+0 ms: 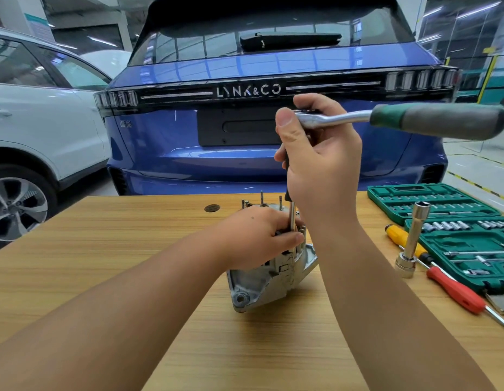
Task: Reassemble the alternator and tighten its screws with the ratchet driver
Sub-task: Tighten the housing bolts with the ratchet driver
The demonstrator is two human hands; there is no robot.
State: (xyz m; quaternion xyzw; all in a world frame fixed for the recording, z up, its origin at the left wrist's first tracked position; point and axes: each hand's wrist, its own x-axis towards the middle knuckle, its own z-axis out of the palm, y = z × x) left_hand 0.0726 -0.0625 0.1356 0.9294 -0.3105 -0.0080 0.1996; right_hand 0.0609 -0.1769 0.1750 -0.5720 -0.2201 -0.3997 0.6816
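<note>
Standing on the worktop (132, 277), the alternator (270, 275) looks heavy, rigid metal; the left hand (256, 238) grips its top, steadying the shaft, while the right hand (318, 165) clasps the ratchet driver (386, 118) near its head.

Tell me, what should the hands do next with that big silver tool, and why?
Probably swing the ratchet driver sideways. The right hand grips its head atop a shaft standing down into the alternator, and the left hand steadies both, so everything looks lined up for turning.
</note>
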